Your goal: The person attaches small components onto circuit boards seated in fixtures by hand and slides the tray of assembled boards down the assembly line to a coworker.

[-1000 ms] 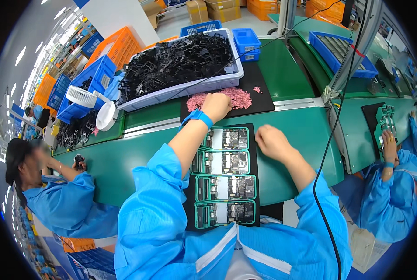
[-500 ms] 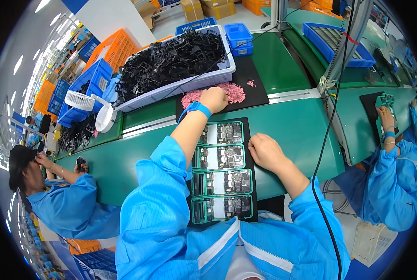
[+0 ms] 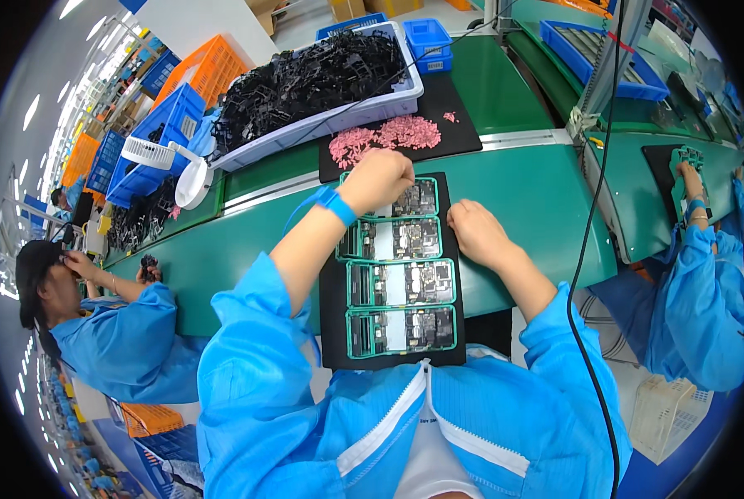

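Note:
My left hand point(image 3: 380, 181), with a blue wrist strap point(image 3: 335, 205), is over the farthest of several green-framed phone assemblies point(image 3: 401, 283). Its fingertips are pinched together near that assembly's circuit board point(image 3: 415, 198); whatever they hold is hidden. The assemblies lie in a column on a black mat point(image 3: 334, 333), each showing dark boards and a pale strip. At the mat's right edge rests my right hand point(image 3: 478, 233), its fingers curled and their inside hidden. Beyond the left hand, small pink pieces point(image 3: 409, 132) are heaped on another black mat point(image 3: 459, 137).
A large pale bin point(image 3: 305, 137) full of black parts stands behind the pink pieces, with blue boxes point(image 3: 429, 46) beside it. A white fan point(image 3: 149, 152) is at left. A black cable point(image 3: 584, 224) hangs on the right. Co-workers sit on both sides.
My left hand has moved from the pink pieces back toward me, over the farthest phone assembly. My right hand stays beside the mat. The whole view has shifted slightly.

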Tool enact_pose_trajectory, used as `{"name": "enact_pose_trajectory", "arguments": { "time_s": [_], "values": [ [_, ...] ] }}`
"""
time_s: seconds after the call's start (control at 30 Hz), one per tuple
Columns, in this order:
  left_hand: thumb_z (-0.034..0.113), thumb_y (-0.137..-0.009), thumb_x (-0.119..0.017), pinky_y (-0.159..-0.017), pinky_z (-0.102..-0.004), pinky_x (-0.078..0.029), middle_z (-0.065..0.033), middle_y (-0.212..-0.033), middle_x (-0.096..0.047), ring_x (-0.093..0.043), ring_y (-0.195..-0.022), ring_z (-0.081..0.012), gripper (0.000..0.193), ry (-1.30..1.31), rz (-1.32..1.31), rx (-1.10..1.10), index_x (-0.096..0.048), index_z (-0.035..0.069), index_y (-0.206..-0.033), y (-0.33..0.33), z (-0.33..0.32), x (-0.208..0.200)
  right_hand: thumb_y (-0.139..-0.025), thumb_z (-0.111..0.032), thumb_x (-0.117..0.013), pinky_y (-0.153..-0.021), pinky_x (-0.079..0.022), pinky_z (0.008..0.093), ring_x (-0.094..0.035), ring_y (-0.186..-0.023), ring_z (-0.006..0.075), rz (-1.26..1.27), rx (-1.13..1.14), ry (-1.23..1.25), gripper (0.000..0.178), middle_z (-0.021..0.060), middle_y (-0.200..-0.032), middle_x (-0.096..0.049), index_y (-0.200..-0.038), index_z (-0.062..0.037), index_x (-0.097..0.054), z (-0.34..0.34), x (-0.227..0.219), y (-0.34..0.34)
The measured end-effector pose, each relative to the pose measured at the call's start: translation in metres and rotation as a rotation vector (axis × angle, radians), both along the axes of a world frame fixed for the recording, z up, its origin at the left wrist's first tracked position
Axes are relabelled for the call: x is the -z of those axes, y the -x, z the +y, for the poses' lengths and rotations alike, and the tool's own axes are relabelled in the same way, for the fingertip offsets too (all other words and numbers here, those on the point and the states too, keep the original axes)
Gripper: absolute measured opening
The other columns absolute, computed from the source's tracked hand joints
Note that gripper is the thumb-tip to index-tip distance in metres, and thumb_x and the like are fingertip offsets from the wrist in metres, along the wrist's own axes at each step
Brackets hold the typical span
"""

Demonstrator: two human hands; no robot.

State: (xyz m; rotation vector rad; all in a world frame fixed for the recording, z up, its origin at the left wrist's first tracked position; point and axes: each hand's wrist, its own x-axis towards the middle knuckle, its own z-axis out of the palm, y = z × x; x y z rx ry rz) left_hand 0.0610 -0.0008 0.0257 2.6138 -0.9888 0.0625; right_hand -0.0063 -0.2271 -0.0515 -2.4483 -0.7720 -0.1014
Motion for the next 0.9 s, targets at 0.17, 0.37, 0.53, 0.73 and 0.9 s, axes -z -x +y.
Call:
{"name": "enact_pose_trajectory", "arguments": {
  "time_s": [0.17, 0.37, 0.53, 0.73, 0.9],
  "values": [
    [0.009, -0.071, -0.068, -0.07, -0.0418, -0.049, -0.0115, -0.073, -0.064, -0.061, -0.075, -0.0315, 0.005, 0.134, 0.071, 0.229, -0.065, 0.005, -0.072, 0.071, -0.009, -0.005, -0.078, 0.0, -0.055, -0.079, -0.048, 0.0433, -0.059, -0.088, 0.0363, 0.018, -0.014, 0.004, 0.006, 0.0177, -0.087, -0.061, -0.083, -0.0011, -0.058, -0.001, -0.004, -0.004],
    [0.008, -0.071, -0.067, -0.068, -0.0425, -0.049, -0.0129, -0.069, -0.064, -0.063, -0.074, -0.0312, 0.006, 0.035, -0.079, 0.137, -0.065, 0.005, -0.066, 0.087, -0.013, 0.002, -0.078, 0.0, -0.055, -0.078, -0.048, 0.0441, -0.06, -0.086, 0.0366, 0.004, 0.037, 0.003, 0.005, 0.0182, -0.086, -0.062, -0.082, -0.0008, -0.059, 0.003, -0.004, -0.001],
    [0.01, -0.073, -0.065, -0.076, -0.0435, -0.05, -0.0132, -0.077, -0.067, -0.065, -0.081, -0.0319, 0.007, -0.002, -0.048, -0.156, -0.069, 0.005, -0.072, 0.048, 0.015, 0.004, -0.078, 0.0, -0.055, -0.078, -0.048, 0.0444, -0.06, -0.086, 0.037, 0.0, 0.045, 0.029, 0.006, 0.0188, -0.086, -0.062, -0.083, -0.0002, -0.059, 0.004, 0.001, -0.002],
    [0.012, -0.075, -0.065, -0.078, -0.044, -0.05, -0.0141, -0.08, -0.067, -0.065, -0.082, -0.0317, 0.008, 0.033, -0.008, -0.168, -0.07, 0.005, -0.076, 0.036, 0.017, 0.014, -0.081, -0.004, -0.056, -0.077, -0.048, 0.045, -0.06, -0.086, 0.0374, 0.066, 0.012, 0.026, 0.005, 0.0192, -0.088, -0.062, -0.084, 0.0001, -0.059, 0.001, -0.007, -0.005],
    [0.014, -0.077, -0.065, -0.075, -0.0405, -0.052, -0.0156, -0.08, -0.068, -0.066, -0.08, -0.0325, 0.012, 0.294, 0.035, -0.438, -0.069, 0.003, -0.078, 0.015, 0.053, 0.005, -0.085, -0.008, -0.056, -0.077, -0.048, 0.0454, -0.059, -0.086, 0.0374, 0.026, 0.023, -0.074, 0.007, 0.0186, -0.088, -0.061, -0.084, -0.0006, -0.058, 0.005, -0.012, -0.031]
  ]
}}
